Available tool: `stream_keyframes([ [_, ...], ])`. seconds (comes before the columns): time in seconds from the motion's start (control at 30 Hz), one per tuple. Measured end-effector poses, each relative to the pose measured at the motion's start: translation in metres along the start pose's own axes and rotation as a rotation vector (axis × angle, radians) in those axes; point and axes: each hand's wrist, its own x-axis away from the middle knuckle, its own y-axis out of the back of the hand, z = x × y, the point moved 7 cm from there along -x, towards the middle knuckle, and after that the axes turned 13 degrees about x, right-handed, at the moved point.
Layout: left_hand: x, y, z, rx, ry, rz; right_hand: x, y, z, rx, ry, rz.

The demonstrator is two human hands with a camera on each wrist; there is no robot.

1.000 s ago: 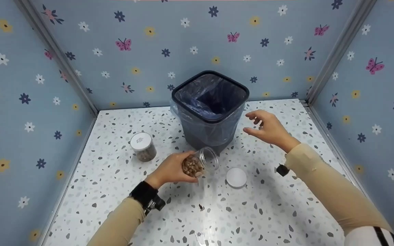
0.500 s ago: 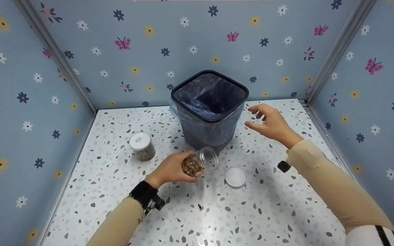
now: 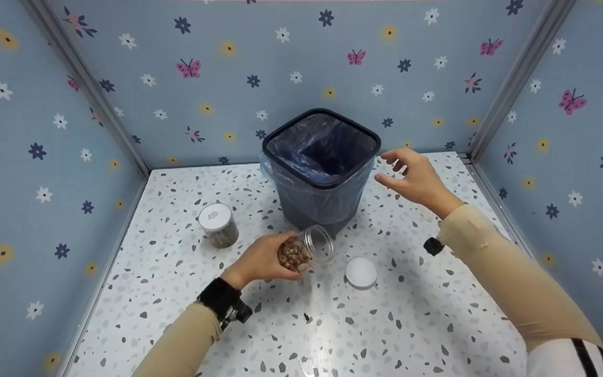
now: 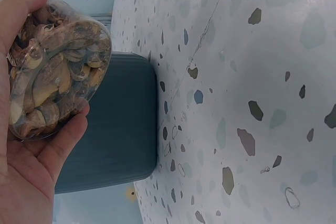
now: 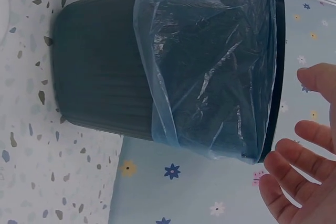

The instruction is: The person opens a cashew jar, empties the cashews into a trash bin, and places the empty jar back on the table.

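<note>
My left hand (image 3: pixel 265 257) grips a clear plastic jar (image 3: pixel 295 255) holding brown and cream dried pieces, whose exact kind I cannot tell. The jar is tilted, its uncovered mouth pointing right, in front of the bin. In the left wrist view, thumb and fingers wrap round the jar (image 4: pixel 58 74), its base facing the camera. My right hand (image 3: pixel 415 178) hangs beside the bin's right rim with loosely bent fingers and holds nothing. The dark bin (image 3: pixel 320 204) has a black rim and a translucent blue liner (image 5: pixel 210 72) folded over its outside.
A white round lid (image 3: pixel 361 272) lies on the speckled table, right of the held jar. Further left stands a second jar (image 3: pixel 219 225) with a white lid on. A small dark bit (image 3: pixel 306 317) lies near the front. Patterned panels (image 3: pixel 301 68) enclose the back and sides.
My right hand has risen a little along the bin's right side, toward its rim. The left hand and its jar have stayed put.
</note>
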Motion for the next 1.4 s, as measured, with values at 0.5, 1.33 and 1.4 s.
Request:
stream_keyframes([
  [0.5, 0.000, 0.001, -0.005, -0.007, -0.029, -0.002, -0.020, 0.013, 0.004, -0.018, -0.030, -0.033],
  [1.33, -0.002, 0.002, -0.006, -0.015, -0.015, 0.022, -0.064, 0.017, -0.007, -0.083, -0.157, -0.093],
  [1.4, -0.002, 0.002, -0.006, -0.016, -0.016, 0.021, -0.067, 0.017, -0.008, -0.092, -0.166, -0.098],
])
